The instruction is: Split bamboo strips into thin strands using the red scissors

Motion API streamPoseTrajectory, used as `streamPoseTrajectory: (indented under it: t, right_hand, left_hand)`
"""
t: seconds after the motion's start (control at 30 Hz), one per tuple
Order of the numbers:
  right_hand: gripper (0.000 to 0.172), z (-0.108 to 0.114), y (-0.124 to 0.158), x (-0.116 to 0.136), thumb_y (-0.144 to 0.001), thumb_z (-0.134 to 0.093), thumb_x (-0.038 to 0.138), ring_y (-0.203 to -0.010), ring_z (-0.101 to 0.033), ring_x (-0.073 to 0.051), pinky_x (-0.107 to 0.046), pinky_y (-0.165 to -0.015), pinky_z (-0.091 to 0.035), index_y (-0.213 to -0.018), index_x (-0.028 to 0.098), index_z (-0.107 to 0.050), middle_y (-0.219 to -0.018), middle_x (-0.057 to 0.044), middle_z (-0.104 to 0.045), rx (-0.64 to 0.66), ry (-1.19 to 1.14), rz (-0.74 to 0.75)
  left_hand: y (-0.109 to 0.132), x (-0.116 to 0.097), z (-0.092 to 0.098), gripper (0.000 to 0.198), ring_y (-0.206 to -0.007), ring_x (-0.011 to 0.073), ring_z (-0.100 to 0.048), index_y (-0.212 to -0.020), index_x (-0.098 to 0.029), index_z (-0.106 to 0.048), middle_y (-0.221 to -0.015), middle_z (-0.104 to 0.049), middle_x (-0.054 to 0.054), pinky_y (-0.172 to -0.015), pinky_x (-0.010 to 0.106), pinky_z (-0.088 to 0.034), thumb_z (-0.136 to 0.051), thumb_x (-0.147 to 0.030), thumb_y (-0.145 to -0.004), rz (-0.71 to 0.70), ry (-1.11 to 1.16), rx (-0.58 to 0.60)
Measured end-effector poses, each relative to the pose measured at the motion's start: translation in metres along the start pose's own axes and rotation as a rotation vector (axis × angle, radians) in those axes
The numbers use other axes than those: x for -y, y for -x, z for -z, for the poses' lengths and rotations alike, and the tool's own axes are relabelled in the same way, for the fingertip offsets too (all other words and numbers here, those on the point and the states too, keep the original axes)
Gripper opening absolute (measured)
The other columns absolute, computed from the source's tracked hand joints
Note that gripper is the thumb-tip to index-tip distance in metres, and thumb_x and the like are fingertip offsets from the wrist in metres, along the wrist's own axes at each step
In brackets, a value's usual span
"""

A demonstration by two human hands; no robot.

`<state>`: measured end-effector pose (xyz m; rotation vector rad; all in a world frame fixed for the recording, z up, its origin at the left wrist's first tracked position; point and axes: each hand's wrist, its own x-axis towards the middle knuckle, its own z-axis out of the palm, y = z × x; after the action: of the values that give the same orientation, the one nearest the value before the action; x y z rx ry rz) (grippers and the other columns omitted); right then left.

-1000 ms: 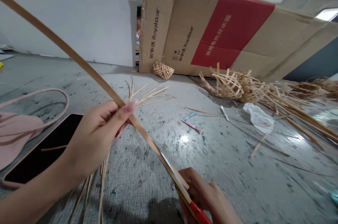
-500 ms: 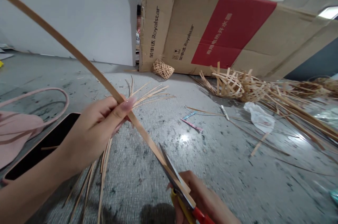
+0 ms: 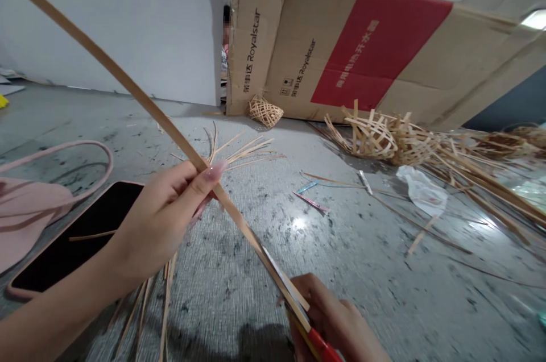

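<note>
My left hand (image 3: pixel 164 217) pinches a long flat bamboo strip (image 3: pixel 106 63) between thumb and fingers; the strip runs from the upper left down to the lower middle. At the bottom edge my right hand (image 3: pixel 336 325) grips red-and-yellow-handled scissors (image 3: pixel 294 299), whose blades lie closed along the strip's lower end. Thin bamboo slivers (image 3: pixel 239 152) lie on the grey floor beneath and behind my left hand.
A phone in a pink case (image 3: pixel 63 240) and a pink bag (image 3: pixel 29 203) lie at the left. A large cardboard box (image 3: pixel 362 49) stands behind, with a small woven ball (image 3: pixel 265 111), half-woven baskets (image 3: pixel 375 134), loose strips and a white scrap (image 3: pixel 422 191) to the right.
The scissor blades, open half a second ago, have closed along the strip's lower end. My left hand holds the strip in nearly the same place.
</note>
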<state>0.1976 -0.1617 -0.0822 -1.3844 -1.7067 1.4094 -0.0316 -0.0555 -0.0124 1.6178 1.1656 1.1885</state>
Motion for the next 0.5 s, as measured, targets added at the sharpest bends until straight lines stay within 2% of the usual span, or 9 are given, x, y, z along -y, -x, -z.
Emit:
streamPoseTrajectory:
  t: [0.13, 0.23, 0.5]
  right_hand:
    - [0.039, 0.0015, 0.0003, -0.001, -0.076, -0.062, 0.058, -0.047, -0.03, -0.01, -0.023, -0.04, -0.021, -0.084, 0.023, -0.046, -0.056, 0.008, -0.044, 0.0, -0.024, 0.005]
    - [0.049, 0.0026, -0.0005, -0.0007, -0.072, -0.064, 0.068, -0.045, -0.027, -0.009, -0.023, -0.039, -0.019, -0.082, 0.024, -0.047, -0.054, 0.009, -0.038, -0.013, -0.051, 0.027]
    - [0.054, 0.0015, -0.0005, 0.0037, -0.077, -0.049, 0.078, -0.046, -0.023, -0.01, -0.025, -0.04, -0.017, -0.081, 0.024, -0.046, -0.053, 0.01, -0.033, -0.019, 0.018, -0.015]
  left_hand:
    - [0.0002, 0.0003, -0.0004, 0.047, -0.038, 0.0065, -0.032, -0.052, -0.021, -0.043, -0.045, -0.037, -0.007, -0.033, 0.017, -0.027, -0.053, -0.052, -0.087, 0.02, -0.013, -0.007]
    - [0.0006, 0.0, -0.001, 0.047, -0.038, 0.0065, -0.033, -0.053, -0.021, -0.044, -0.045, -0.038, -0.007, -0.033, 0.017, -0.027, -0.053, -0.053, -0.087, 0.029, -0.016, -0.03]
    - [0.0008, -0.0003, -0.0004, 0.048, -0.038, 0.0063, -0.032, -0.053, -0.021, -0.043, -0.045, -0.037, -0.007, -0.033, 0.016, -0.028, -0.053, -0.053, -0.087, 0.032, -0.02, -0.021]
